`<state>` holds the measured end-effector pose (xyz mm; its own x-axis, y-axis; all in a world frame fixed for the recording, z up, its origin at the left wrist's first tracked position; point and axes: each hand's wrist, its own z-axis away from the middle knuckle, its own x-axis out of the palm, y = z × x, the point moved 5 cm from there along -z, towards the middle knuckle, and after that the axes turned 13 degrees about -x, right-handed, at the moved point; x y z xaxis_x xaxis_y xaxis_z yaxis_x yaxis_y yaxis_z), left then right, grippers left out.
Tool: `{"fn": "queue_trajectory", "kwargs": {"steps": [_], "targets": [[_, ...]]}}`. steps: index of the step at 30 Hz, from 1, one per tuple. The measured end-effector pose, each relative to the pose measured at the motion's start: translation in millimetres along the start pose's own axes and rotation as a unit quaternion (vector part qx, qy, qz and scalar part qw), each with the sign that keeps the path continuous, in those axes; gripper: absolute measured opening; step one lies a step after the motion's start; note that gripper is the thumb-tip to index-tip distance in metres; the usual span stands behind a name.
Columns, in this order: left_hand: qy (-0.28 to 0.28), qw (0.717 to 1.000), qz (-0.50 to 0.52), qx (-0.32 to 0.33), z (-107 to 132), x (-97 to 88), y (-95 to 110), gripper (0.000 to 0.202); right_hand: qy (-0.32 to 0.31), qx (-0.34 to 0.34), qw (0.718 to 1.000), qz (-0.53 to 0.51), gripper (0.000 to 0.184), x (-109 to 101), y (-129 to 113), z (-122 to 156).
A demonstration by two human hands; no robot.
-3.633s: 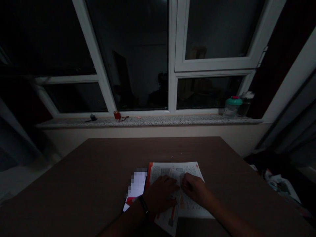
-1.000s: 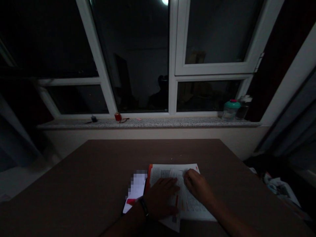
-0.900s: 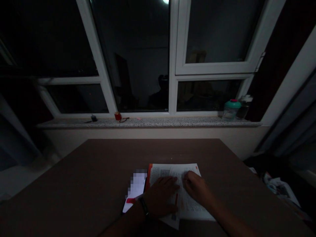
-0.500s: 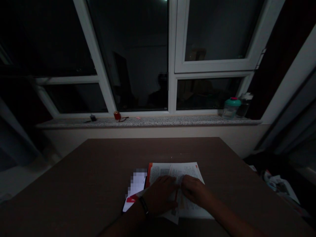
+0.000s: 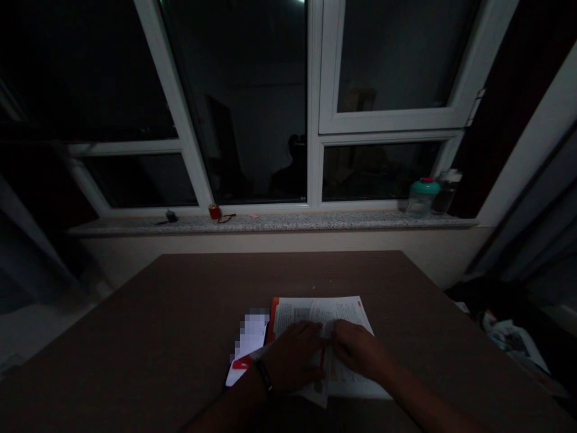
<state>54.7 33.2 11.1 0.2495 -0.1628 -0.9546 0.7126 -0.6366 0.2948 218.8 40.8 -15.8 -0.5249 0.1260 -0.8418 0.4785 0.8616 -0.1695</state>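
Observation:
An open book (image 5: 349, 307) with printed pages and an orange edge lies on the brown table. My left hand (image 5: 295, 355), with a dark band at the wrist, rests flat on its left page, fingers stretched toward the middle. Under that hand a loose or folded sheet (image 5: 319, 394) sticks out past the book's lower edge. Close beside the left fingertips, my right hand (image 5: 356, 349) is curled closed against the right page. Its fingertips are hidden, so what they pinch cannot be made out. A lit phone (image 5: 252, 340) lies left of the book, partly covered by a page corner.
The brown table (image 5: 180, 313) reaches back to the wall below a stone windowsill (image 5: 288, 221). On the sill stand a teal-lidded bottle (image 5: 422, 195), a clear bottle (image 5: 446, 189), a small red jar (image 5: 214, 211) and a small dark item (image 5: 170, 215). Papers (image 5: 514, 340) lie beyond the table's right side.
Almost nothing differs. Both hands stay in place on the book, and the view has shifted very slightly.

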Motion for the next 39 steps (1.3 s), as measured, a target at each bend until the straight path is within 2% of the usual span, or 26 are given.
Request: {"fn": "queue_trajectory", "kwargs": {"steps": [2, 4, 6, 10, 14, 24, 26, 30, 32, 34, 39], "targets": [[0.001, 1.000, 0.001, 0.001, 0, 1.0, -1, 0.061, -0.013, -0.047, 0.999, -0.013, 0.015, 1, -6, 0], [0.001, 1.000, 0.002, 0.002, -1, 1.7, -1, 0.061, -0.016, -0.064, 0.998, -0.018, 0.016, 0, -7, -1], [0.001, 1.000, 0.003, 0.002, -2, 1.8, -1, 0.060, -0.010, -0.039, 0.999, -0.006, 0.018, -3, -4, -3], [0.001, 1.000, 0.007, 0.005, 0, 0.0, -1, 0.061, 0.025, 0.068, 0.997, 0.037, 0.020, -7, 9, -5], [-0.013, 1.000, 0.015, 0.015, 3, -1.3, -1, 0.079, 0.041, 0.086, 0.993, 0.066, 0.017, -8, 10, -2], [0.012, 0.999, 0.043, 0.003, -2, 5.4, -3, 0.079, -0.008, -0.095, 0.995, 0.035, 0.015, -2, -13, 0], [0.014, 0.999, 0.045, 0.002, -3, 6.7, -4, 0.082, -0.003, -0.079, 0.996, 0.032, 0.017, -3, -9, -3], [0.012, 0.999, 0.041, 0.000, -2, 5.7, -4, 0.082, 0.027, 0.029, 0.997, 0.061, 0.019, -7, 5, -6], [0.009, 0.999, 0.042, 0.001, -1, 4.9, -2, 0.080, 0.029, 0.056, 0.995, 0.074, 0.018, -8, 8, -6], [0.011, 0.999, 0.042, 0.002, -1, 4.8, -2, 0.080, 0.018, 0.037, 0.997, 0.069, 0.017, -7, 4, -5], [0.012, 0.999, 0.038, -0.003, -2, 6.3, -1, 0.076, -0.028, -0.079, 0.996, 0.004, 0.013, -4, -15, -3]]}}
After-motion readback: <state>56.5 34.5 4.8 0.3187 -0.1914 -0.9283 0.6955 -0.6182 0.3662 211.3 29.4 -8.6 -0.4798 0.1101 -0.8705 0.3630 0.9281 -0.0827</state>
